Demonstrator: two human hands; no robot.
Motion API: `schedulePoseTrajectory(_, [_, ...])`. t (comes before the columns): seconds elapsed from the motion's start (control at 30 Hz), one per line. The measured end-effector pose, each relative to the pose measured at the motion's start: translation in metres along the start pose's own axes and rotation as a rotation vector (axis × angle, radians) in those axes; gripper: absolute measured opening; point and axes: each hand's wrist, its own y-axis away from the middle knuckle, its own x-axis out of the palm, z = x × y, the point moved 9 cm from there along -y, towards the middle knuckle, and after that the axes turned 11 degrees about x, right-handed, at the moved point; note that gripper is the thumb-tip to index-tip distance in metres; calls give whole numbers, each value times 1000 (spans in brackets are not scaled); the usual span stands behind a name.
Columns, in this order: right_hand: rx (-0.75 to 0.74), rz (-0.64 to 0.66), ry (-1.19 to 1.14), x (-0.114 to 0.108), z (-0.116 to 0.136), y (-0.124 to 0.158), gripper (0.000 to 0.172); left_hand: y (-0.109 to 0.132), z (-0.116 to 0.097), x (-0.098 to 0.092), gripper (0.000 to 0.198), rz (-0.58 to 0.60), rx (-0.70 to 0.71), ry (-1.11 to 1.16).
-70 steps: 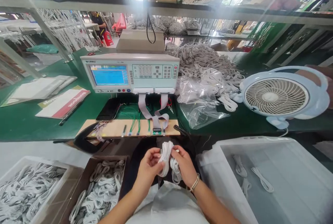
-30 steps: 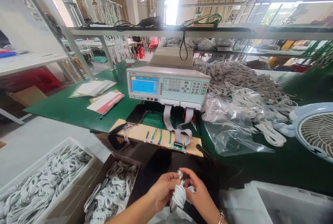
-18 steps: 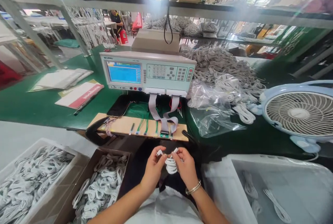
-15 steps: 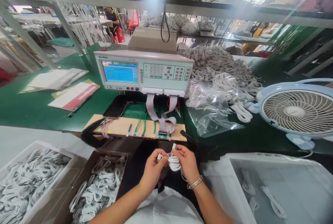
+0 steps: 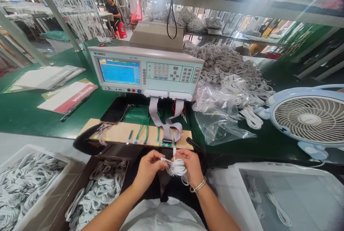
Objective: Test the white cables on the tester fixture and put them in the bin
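A coiled white cable (image 5: pixel 177 167) hangs between my two hands in front of the bench edge. My right hand (image 5: pixel 191 164) pinches it near one plug, which points up to the small green circuit board (image 5: pixel 167 144) on the front of the wooden board (image 5: pixel 113 131). Whether the plug is seated there I cannot tell. With thumb and forefinger, my left hand (image 5: pixel 148 168) grips the cable's other end. Grey ribbon cables (image 5: pixel 153 111) run from the small board up to a bench tester (image 5: pixel 172 59) with a lit blue screen.
Bundled white cables fill a carton (image 5: pixel 62 207) and a white bin (image 5: pixel 23 148) at the left. A grey bin (image 5: pixel 303 191) with a few cables stands right. On the bench are a blue fan (image 5: pixel 309 119), a plastic bag (image 5: pixel 215 127), a cable heap (image 5: pixel 228 59) and papers (image 5: pixel 40 77).
The cable plug in my right hand has moved up to the edge of the small circuit board. My left hand has shifted slightly left, and the view has come a little closer to the tester.
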Motion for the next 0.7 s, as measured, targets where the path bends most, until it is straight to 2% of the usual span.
schedulePoseTrajectory(0.1, [-41,-39,20,-4,2,-1,25,-2,9,0,20,-9,-148,82])
schedulePoseTrajectory(0.17, [-57,19,118,-2,5,2,27,-1,14,2,23,-10,-226,140])
schedulePoseTrajectory(0.27, [-91,78,278,-2,11,10,29,1,22,7,22,-24,-310,239])
schedulePoseTrajectory(0.4, [-158,48,368,-6,20,19,30,-2,34,14,20,-63,-386,326])
schedulePoseTrajectory(0.53, [-178,68,341,-4,19,19,29,-3,40,16,21,-173,-369,344])
schedulePoseTrajectory(0.7, [-146,109,249,0,10,15,28,-2,38,19,24,-319,-191,447])
